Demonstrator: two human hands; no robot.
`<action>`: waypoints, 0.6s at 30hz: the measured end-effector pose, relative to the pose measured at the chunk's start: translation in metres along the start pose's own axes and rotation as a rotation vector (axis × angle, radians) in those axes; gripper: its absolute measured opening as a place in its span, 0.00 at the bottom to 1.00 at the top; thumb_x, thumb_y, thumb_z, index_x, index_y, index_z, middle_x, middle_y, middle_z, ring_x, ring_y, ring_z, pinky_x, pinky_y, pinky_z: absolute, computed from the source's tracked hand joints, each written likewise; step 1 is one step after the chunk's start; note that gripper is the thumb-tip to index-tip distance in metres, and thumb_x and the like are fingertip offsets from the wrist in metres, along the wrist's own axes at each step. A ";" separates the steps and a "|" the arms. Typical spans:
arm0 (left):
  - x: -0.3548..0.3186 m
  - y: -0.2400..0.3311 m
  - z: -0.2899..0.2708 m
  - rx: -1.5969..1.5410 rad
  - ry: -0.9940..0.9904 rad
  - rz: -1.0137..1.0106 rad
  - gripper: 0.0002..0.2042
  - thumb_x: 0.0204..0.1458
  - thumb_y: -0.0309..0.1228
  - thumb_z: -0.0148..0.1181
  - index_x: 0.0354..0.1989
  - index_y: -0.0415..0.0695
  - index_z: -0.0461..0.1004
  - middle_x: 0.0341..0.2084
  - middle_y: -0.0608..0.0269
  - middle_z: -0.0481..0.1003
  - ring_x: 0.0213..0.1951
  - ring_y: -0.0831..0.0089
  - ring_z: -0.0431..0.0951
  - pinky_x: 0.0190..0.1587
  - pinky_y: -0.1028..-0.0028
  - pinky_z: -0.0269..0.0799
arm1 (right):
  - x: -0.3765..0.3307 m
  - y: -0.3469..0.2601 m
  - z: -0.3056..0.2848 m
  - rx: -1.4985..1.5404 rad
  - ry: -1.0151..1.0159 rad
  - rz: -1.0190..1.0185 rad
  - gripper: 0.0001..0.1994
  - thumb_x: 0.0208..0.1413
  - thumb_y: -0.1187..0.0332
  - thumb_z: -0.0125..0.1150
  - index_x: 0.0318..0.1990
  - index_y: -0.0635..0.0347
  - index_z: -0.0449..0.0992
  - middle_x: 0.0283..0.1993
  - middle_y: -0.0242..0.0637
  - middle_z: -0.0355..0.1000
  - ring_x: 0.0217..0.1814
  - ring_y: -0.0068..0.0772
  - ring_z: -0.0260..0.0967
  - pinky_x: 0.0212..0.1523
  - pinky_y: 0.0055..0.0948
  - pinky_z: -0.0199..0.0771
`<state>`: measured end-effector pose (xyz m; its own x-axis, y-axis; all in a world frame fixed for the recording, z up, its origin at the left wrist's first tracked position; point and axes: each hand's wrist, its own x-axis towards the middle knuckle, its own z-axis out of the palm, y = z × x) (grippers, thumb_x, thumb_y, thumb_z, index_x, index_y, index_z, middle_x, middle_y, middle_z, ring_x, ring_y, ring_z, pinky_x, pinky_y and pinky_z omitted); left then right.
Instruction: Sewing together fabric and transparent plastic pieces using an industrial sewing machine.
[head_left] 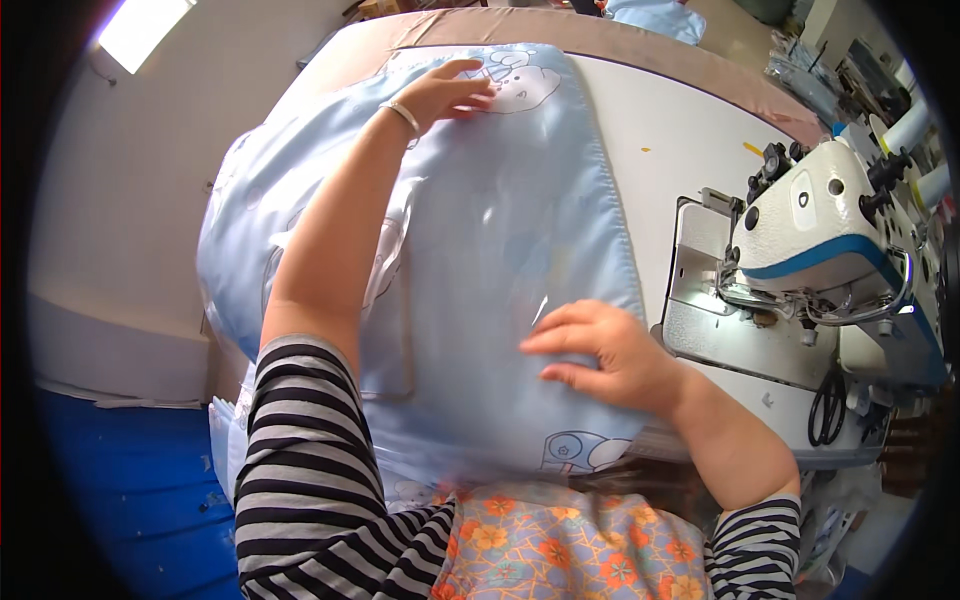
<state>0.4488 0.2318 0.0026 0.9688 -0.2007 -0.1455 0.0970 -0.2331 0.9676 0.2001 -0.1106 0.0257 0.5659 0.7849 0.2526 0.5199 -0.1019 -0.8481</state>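
A large light-blue padded quilt piece point(500, 230) with faint cartoon prints lies across the sewing table in front of me. My left hand point(445, 92) rests flat on its far end, fingers spread, a thin bracelet on the wrist. My right hand point(598, 352) presses on the near right part of the fabric, fingers curled down onto it, close to the stitched right edge. Neither hand lifts the cloth; both lie on top of it.
A white and blue sewing machine point(830, 240) stands at the right on the white tabletop point(680, 140). Black scissors point(826, 405) lie near the table's front right. A tan cloth point(600, 40) covers the far edge. Blue floor point(130, 490) shows at lower left.
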 end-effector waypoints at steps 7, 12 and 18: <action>0.056 -0.005 0.042 1.037 0.202 0.296 0.29 0.51 0.47 0.65 0.60 0.47 0.73 0.54 0.53 0.75 0.57 0.59 0.75 0.58 0.66 0.70 | -0.008 -0.015 -0.006 0.545 0.068 0.219 0.11 0.53 0.83 0.59 0.43 0.65 0.81 0.42 0.39 0.76 0.46 0.31 0.74 0.50 0.28 0.72; 0.102 0.016 0.045 1.218 0.023 0.030 0.32 0.48 0.57 0.65 0.54 0.45 0.76 0.52 0.50 0.76 0.54 0.57 0.76 0.58 0.67 0.68 | -0.018 -0.010 -0.031 0.851 0.504 0.155 0.11 0.57 0.84 0.57 0.45 0.66 0.81 0.36 0.31 0.70 0.40 0.21 0.63 0.47 0.20 0.61; 0.093 0.028 0.012 0.511 -0.144 0.101 0.38 0.52 0.55 0.66 0.65 0.41 0.65 0.55 0.55 0.73 0.57 0.67 0.73 0.62 0.68 0.64 | -0.017 0.013 -0.038 1.112 0.661 0.412 0.15 0.43 0.78 0.46 0.36 0.70 0.80 0.34 0.36 0.74 0.35 0.23 0.61 0.44 0.22 0.62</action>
<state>0.5391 0.1949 0.0132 0.9229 -0.3665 -0.1181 -0.1536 -0.6316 0.7599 0.2211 -0.1483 0.0282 0.9157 0.3478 -0.2012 -0.3698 0.5338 -0.7605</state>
